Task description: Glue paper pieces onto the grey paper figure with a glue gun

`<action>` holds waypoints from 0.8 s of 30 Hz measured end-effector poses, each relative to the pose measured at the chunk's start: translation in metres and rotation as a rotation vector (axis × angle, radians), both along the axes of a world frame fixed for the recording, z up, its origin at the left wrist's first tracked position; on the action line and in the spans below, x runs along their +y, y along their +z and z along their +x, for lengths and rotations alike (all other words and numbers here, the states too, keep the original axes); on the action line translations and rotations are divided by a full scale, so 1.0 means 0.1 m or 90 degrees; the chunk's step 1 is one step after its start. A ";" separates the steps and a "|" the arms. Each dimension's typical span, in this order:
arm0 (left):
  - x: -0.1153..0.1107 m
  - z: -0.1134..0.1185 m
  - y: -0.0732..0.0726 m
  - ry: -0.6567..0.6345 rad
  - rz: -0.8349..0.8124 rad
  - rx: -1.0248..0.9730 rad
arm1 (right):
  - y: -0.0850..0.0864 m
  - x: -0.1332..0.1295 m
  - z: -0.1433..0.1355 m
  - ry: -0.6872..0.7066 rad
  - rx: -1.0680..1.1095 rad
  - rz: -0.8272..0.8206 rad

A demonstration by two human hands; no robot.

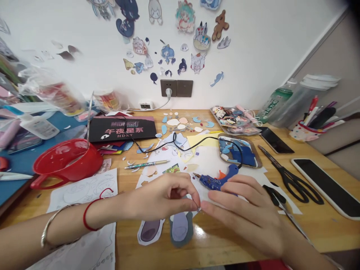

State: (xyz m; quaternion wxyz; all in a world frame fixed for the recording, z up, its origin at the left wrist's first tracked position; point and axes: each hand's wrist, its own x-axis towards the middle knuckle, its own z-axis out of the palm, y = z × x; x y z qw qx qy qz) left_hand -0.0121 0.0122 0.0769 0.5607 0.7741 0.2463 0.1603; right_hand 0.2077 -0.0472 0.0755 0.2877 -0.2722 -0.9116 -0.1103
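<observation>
Blue plastic marks the glue gun [218, 179], which is laid on white paper [208, 161] just beyond the right hand [247, 210]; its long axis is seen to run from upper right to lower left, nozzle toward the left hand [163, 198], and its black cord [180, 146] is trailed back toward the wall socket [168, 88]. Both hands are met near the middle of the wooden desk [309, 225]. The left hand is pinched shut, thumb against forefinger, on something very small at the fingertips; what is gripped cannot be made out. The right hand is held flat and relaxed, fingers extended toward that pinch point and touching or nearly touching it, with nothing grasped. Directly beneath the pinch, 2 shoe-shaped paper cut-outs [165, 229] are placed side by side, long axes pointing away from the person; the right-hand one of the pair is nearer both sets of fingertips. The glue gun is nearer the right hand than the left. Noted around: a pen [146, 164] beyond the left hand, scissors [292, 178] to the right, a red bowl [67, 159] at far left, a phone [326, 185] at far right.
</observation>
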 end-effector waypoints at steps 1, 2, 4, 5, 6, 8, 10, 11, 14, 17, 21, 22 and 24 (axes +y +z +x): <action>0.01 0.02 0.00 -0.009 -0.044 -0.003 | 0.02 0.00 -0.02 0.010 -0.004 0.015; 0.02 0.04 0.00 -0.019 -0.087 -0.007 | 0.04 0.00 -0.03 0.017 -0.010 0.028; 0.04 0.07 -0.01 -0.034 -0.167 -0.012 | 0.05 0.00 -0.03 0.030 -0.024 0.043; 0.05 0.08 -0.02 -0.038 -0.206 -0.016 | 0.05 0.01 -0.03 0.034 -0.032 0.048; 0.06 0.08 -0.03 -0.042 -0.243 -0.019 | 0.05 0.01 -0.02 0.040 -0.039 0.053; 0.08 0.09 -0.06 -0.047 -0.313 -0.022 | 0.06 0.02 -0.02 0.049 -0.052 0.060; 0.10 0.10 -0.09 -0.043 -0.372 -0.027 | 0.06 0.02 -0.02 0.056 -0.052 0.056; 0.10 0.10 -0.10 -0.038 -0.394 -0.028 | 0.06 0.02 -0.02 0.059 -0.046 0.049; 0.10 0.11 -0.13 -0.026 -0.427 -0.020 | 0.04 0.03 -0.02 0.061 -0.011 0.009; 0.09 0.13 -0.13 -0.019 -0.429 0.000 | 0.02 0.03 -0.03 0.057 0.017 -0.022; 0.11 0.08 -0.17 0.040 -0.419 0.017 | -0.06 -0.02 -0.03 0.034 0.020 -0.018; 0.12 0.05 -0.19 0.074 -0.375 0.027 | -0.10 -0.05 -0.03 0.023 0.018 -0.020; 0.11 -0.05 -0.24 0.143 -0.204 0.050 | -0.18 -0.12 -0.04 -0.006 0.019 -0.030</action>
